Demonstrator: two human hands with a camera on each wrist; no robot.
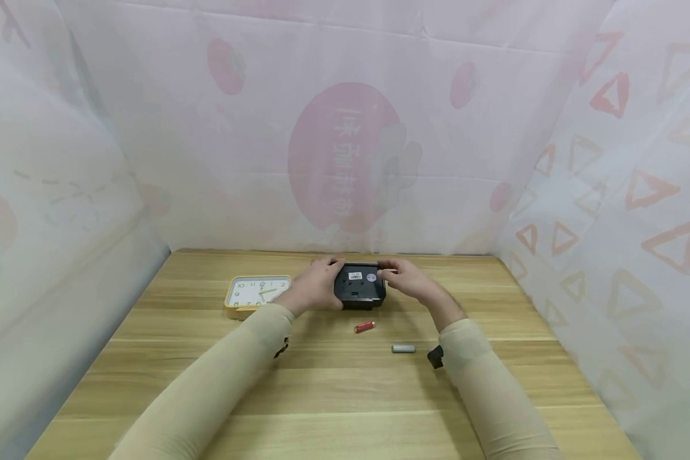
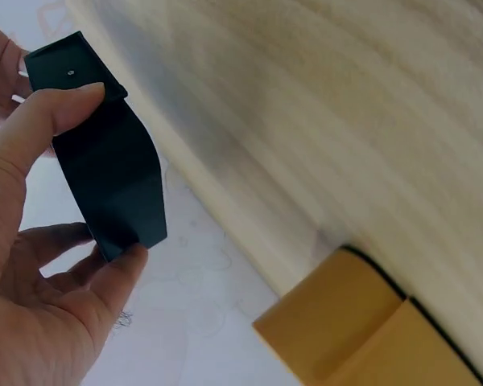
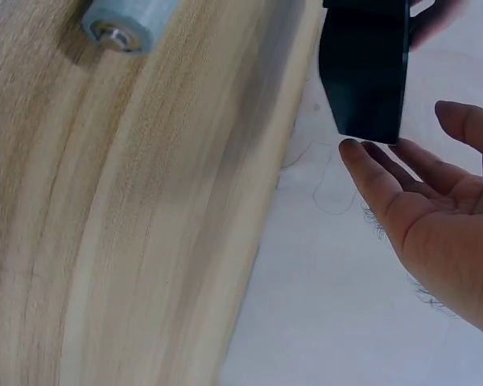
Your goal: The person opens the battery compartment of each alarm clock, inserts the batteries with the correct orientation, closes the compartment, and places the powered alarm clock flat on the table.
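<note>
A black box-like clock (image 1: 358, 296) is held over the far part of the table, its back with two small stickers facing the head camera. My left hand (image 1: 317, 285) grips its left side; in the left wrist view the thumb lies on one edge and fingers curl at the other. My right hand (image 1: 407, 279) is at the clock's right side. Seen from the right wrist, its fingertips (image 3: 350, 145) are right at the clock's edge, the thumb spread apart. A red battery (image 1: 365, 327) lies on the table in front of the clock, with a grey battery (image 1: 403, 349) nearer and further right.
A yellow clock (image 1: 246, 292) with a white dial lies face up to the left, partly covered by my left arm. The wooden table (image 1: 322, 402) ends at printed cloth walls (image 1: 195, 160) at the back and sides.
</note>
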